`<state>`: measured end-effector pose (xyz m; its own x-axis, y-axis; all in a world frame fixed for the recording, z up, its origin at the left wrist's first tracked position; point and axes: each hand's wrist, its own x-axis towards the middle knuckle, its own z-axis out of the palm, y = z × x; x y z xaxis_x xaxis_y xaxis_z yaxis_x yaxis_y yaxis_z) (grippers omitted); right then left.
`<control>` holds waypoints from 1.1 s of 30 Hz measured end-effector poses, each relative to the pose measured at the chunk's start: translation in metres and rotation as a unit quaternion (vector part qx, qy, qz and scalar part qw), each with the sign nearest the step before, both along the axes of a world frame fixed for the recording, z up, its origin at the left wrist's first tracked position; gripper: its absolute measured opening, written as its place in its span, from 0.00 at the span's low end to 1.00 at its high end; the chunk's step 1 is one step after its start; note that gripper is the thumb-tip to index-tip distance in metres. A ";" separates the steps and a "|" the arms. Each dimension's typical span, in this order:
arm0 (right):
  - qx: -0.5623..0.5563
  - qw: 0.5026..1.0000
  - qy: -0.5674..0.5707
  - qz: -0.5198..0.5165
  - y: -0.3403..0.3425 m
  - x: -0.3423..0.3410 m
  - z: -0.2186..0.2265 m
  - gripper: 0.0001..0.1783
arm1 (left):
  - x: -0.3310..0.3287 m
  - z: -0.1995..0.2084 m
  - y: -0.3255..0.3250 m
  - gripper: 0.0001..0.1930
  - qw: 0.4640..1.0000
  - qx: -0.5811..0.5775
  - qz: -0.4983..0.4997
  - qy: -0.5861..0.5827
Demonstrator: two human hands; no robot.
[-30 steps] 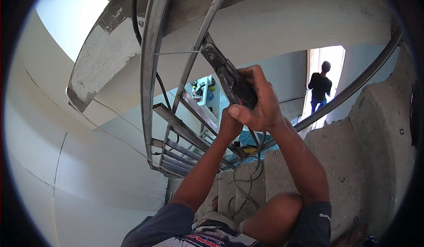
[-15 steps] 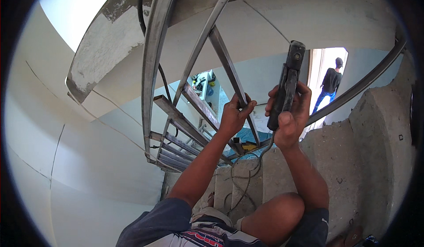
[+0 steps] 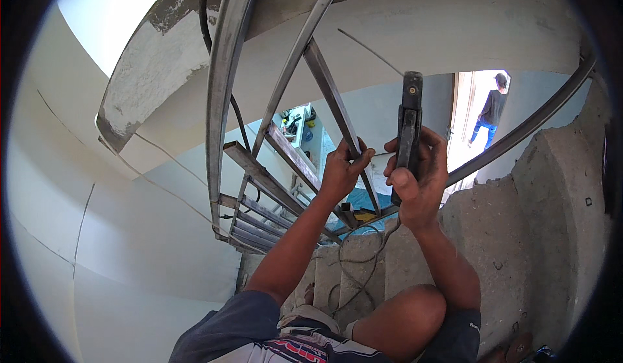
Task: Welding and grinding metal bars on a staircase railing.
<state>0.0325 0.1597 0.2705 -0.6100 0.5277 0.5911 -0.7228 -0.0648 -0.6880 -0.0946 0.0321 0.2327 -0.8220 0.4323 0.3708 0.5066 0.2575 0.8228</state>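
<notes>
My left hand [image 3: 342,173] is closed around a slanting square metal bar [image 3: 329,81] of the stair railing, near the bar's lower part. In my right hand [image 3: 422,184] is a black welding electrode holder [image 3: 410,126], held nearly upright with the fingers wrapped around its handle. A thin welding rod [image 3: 370,51] sticks out of the holder's top toward the upper left, its tip apart from the railing's long rail [image 3: 297,50]. The holder's cable [image 3: 367,259] drops from the handle and coils over the steps.
Bare concrete steps [image 3: 477,233] curve below me and up the right side. A bent metal rail [image 3: 519,137] runs along the right. More railing bars [image 3: 259,223] stand at the left. Beyond, a person [image 3: 488,111] is in a bright doorway [image 3: 462,90].
My right hand has brought the electrode holder a little left and turned it more upright; the rod has shifted left and down. My left hand keeps its grip. The distant person has moved slightly right.
</notes>
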 end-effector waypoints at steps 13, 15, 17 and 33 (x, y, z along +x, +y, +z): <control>0.227 0.970 0.080 0.040 -0.005 -0.022 0.039 0.49 | -0.041 -0.042 -0.023 0.16 0.995 -0.040 -0.086 -0.036; 0.238 0.969 0.049 0.052 -0.004 -0.031 0.050 0.47 | -0.043 -0.049 -0.015 0.16 0.993 -0.057 -0.054 0.085; 0.229 0.969 0.089 0.021 -0.003 -0.039 0.063 0.42 | -0.042 -0.054 -0.012 0.16 0.990 -0.023 -0.042 0.131; 0.234 0.967 0.082 0.062 0.010 -0.028 0.022 0.46 | -0.020 -0.025 -0.010 0.12 0.971 -0.043 -0.025 0.235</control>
